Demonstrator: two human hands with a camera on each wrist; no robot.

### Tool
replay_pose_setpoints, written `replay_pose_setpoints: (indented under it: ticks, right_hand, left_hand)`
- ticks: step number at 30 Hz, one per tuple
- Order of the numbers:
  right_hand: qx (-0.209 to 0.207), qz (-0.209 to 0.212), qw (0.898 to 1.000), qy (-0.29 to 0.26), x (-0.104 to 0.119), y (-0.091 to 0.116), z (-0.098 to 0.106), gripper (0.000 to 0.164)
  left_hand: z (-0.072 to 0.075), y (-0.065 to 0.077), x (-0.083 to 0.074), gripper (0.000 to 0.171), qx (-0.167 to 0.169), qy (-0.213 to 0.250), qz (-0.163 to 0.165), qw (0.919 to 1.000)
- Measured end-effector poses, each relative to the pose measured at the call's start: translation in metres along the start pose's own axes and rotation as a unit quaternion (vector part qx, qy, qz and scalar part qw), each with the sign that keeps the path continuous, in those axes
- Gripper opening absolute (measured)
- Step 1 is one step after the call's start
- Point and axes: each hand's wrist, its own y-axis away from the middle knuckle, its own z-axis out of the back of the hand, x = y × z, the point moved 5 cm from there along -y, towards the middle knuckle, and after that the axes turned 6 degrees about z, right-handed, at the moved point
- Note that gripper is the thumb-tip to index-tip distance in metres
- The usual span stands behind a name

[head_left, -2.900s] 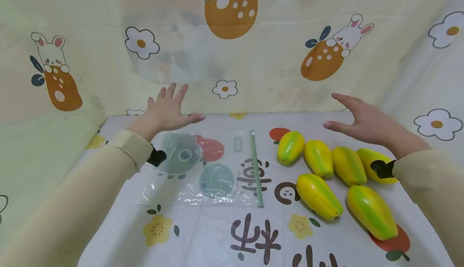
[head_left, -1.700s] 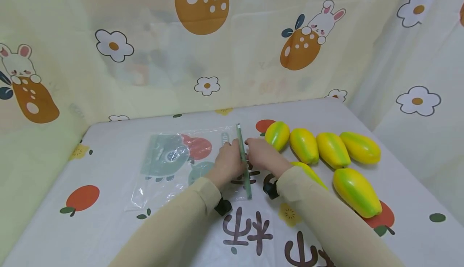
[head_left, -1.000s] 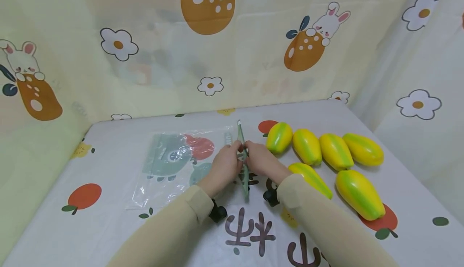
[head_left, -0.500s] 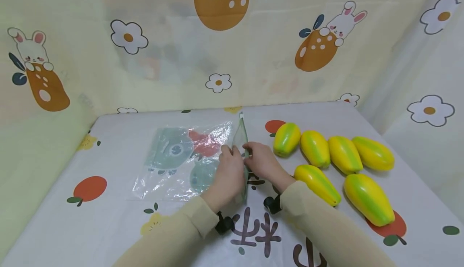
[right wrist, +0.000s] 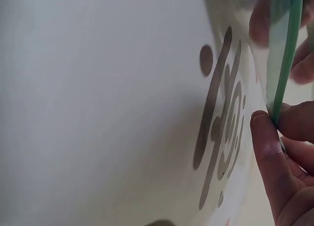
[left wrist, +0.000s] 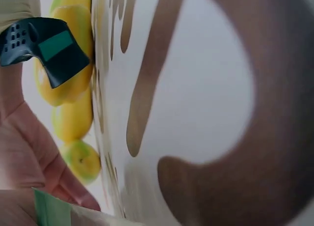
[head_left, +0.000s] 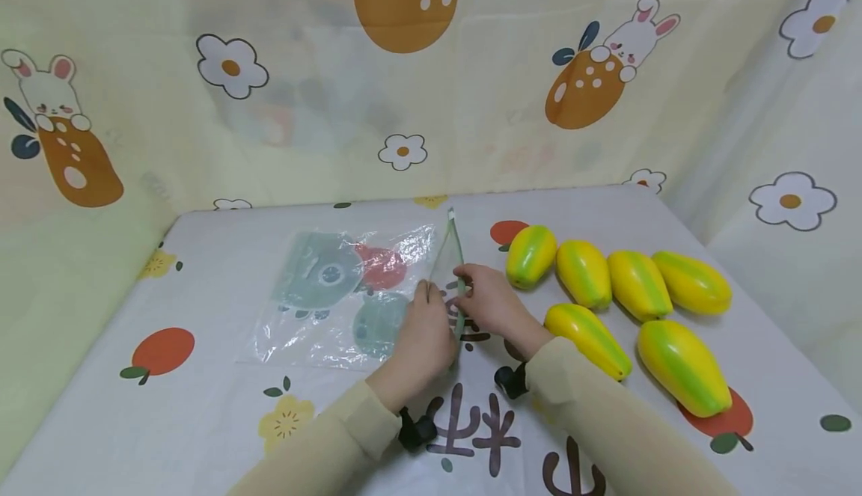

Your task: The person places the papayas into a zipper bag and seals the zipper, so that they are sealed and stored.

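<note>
A clear plastic zip bag [head_left: 397, 316] with a green zip edge lies on the patterned tablecloth. My left hand [head_left: 424, 339] pinches one side of its mouth. Across from it, my right hand [head_left: 494, 301] pinches the other green lip between thumb and fingers; in the right wrist view those fingers [right wrist: 270, 152] grip the green strip [right wrist: 287, 64]. Between the hands the two lips stand apart in a narrow V, joined at the far end. In the left wrist view the green strip [left wrist: 51, 209] shows at the bottom, near the right hand [left wrist: 24, 147].
Several yellow-green papayas [head_left: 582, 275] lie to the right of the bag, with the nearest one [head_left: 587, 339] close to the right forearm. A printed cloth [head_left: 471, 99] hangs behind the tabletop and along both sides. Each wrist carries a small black device [head_left: 416, 430].
Both hands came down from raised, spread positions to the bag's green edge and took hold of it. The edge, flat and closed before, has been drawn apart into two lips.
</note>
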Motion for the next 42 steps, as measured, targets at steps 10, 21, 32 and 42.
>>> replay_pose_setpoints:
  ticks: [10, 21, 32, 42]
  right_hand:
    - [0.012, -0.016, 1.000, 0.020, -0.007, -0.003, 0.001, 0.052]
    - [0.033, -0.023, 0.998, 0.041, -0.008, -0.005, 0.002, 0.051]
    - [0.050, -0.016, 0.997, 0.065, -0.006, 0.000, 0.001, 0.055]
    - [0.064, 0.025, 0.992, 0.105, 0.000, 0.006, 0.005, 0.060]
  left_hand:
    - [0.009, 0.013, 0.005, 0.099, -0.071, 0.037, 0.029, 0.9964]
    - [0.007, 0.026, -0.005, 0.102, -0.162, 0.006, 0.020, 0.9865]
    - [-0.002, 0.022, -0.004, 0.106, -0.144, 0.012, 0.030, 0.9890]
    - [0.000, 0.021, 0.004, 0.110, -0.140, 0.014, 0.054, 0.9887]
